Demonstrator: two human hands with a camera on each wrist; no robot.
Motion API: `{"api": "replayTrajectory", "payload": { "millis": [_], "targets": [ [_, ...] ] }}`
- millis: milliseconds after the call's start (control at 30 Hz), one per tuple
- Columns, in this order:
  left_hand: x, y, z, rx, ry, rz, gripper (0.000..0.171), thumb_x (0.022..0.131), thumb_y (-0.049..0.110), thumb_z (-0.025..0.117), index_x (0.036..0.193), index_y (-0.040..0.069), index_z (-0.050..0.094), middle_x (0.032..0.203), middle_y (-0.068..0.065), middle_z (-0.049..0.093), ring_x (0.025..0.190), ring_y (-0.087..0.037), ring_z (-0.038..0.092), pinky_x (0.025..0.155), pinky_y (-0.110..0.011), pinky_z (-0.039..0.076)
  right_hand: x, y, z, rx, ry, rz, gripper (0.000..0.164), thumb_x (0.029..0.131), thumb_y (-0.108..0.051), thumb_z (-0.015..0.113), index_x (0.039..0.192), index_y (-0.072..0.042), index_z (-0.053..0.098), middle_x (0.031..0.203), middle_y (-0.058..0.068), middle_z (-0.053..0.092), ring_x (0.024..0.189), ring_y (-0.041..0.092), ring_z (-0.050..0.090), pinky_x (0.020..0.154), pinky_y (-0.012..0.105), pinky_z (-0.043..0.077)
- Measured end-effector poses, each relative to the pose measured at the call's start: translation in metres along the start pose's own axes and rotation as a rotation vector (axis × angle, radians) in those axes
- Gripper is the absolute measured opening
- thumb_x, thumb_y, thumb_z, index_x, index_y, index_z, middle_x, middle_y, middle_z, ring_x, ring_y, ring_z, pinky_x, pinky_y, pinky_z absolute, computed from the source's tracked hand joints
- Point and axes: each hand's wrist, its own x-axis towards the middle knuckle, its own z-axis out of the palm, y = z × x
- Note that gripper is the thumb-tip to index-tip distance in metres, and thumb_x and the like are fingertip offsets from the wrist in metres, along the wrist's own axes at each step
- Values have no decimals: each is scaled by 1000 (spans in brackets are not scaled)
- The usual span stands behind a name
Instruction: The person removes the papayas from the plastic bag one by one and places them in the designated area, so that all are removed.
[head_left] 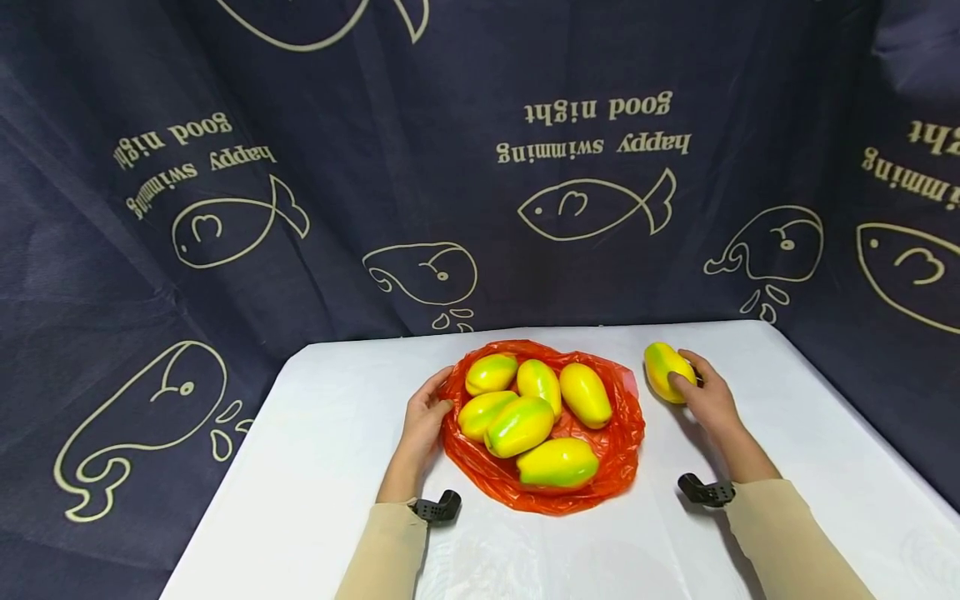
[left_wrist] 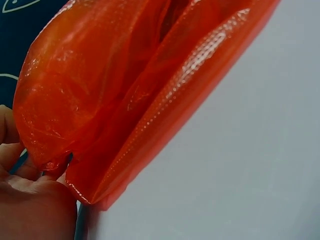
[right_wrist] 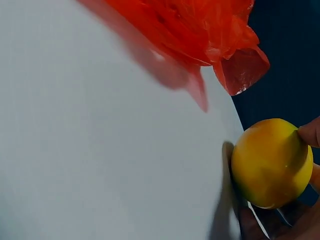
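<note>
Fruit (head_left: 663,372), single, yellow with green: near the far edge of the white table (head_left: 322,500), toward its far right corner, in my right hand (head_left: 708,398). Grip: thumb against the near part, fingers about the right side, opened to the fruit's girth. Long axis runs roughly from far edge to near edge, the far end tipped leftward. Whether it touches the table or is raised, I cannot tell.

Red bag (head_left: 624,458) lies left of those fingers, mouth upward, with a narrow strip of table between its right rim and the fruit. Fruit stands level with the far part of that mouth. I judge this sideways gap the relation that counts. My right hand is the nearer to the fruit; my left hand (head_left: 423,425) is across, at the bag's left rim, thumb and fingers parted about the plastic. Whether they pinch it, cannot tell. Six similar fruits (head_left: 519,426) counted inside the bag.
</note>
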Motion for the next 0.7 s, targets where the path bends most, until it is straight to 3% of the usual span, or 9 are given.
{"api": "replayTrajectory", "payload": {
  "millis": [700],
  "targets": [
    [0, 0, 0, -31, 19, 13, 59, 88, -9, 48, 143, 11, 53, 148, -11, 52, 130, -24, 52, 94, -16, 53, -1, -3, 5, -45, 25, 36, 73, 100, -32, 46, 161, -9, 12, 163, 27, 19, 145, 49, 25, 120, 64, 22]
  ]
}}
